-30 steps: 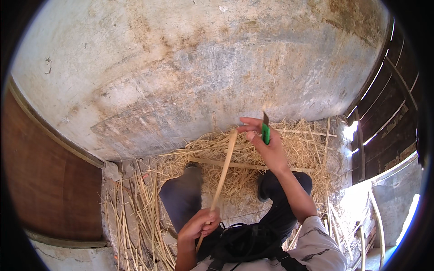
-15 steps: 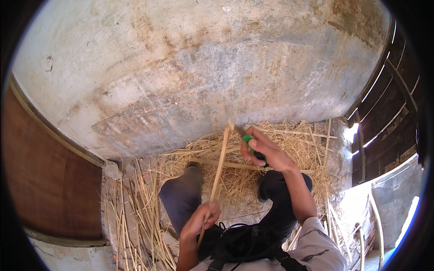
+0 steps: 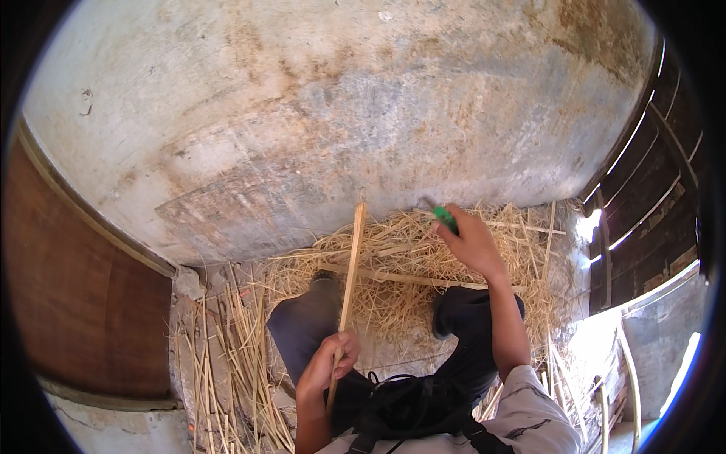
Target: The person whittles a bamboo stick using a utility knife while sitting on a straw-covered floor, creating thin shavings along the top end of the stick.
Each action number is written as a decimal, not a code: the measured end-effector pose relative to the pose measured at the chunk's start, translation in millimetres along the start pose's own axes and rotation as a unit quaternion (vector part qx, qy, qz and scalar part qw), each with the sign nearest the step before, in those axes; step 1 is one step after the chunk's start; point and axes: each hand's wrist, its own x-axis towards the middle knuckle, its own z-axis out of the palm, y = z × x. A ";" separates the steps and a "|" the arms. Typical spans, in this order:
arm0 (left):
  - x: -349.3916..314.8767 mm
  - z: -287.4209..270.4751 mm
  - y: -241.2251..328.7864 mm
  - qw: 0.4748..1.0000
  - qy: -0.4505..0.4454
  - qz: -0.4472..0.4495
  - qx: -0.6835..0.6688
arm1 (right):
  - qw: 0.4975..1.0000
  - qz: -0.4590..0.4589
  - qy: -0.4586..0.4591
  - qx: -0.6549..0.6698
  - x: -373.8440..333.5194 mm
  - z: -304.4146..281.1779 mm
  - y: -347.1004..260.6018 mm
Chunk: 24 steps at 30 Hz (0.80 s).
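A left hand (image 3: 333, 362) grips the lower part of a pale strip (image 3: 352, 261) rising between the knees, a right hand (image 3: 475, 244) curls around a green-handled knife (image 3: 445, 220) apart from it, and clean blade work likely needs that low grip firm.

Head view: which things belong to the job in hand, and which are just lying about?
In use:
pale wooden strip, in the left hand
green-handled knife, in the right hand

Apparently just lying about:
curly shavings around the feet
crosswise strip on the shavings
loose strips on the floor at left
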 end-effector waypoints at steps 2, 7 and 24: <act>0.0 5.8 5.9 0.995 0.063 0.010 0.071 | 0.995 0.068 0.049 0.051 0.5 -5.0 -8.8; 2.1 23.1 3.8 0.969 0.165 0.053 0.176 | 0.956 0.015 0.060 0.288 2.3 10.7 -14.3; -0.5 12.4 -10.3 0.958 -0.034 0.080 0.275 | 0.852 0.069 0.035 0.519 -3.4 39.1 -39.3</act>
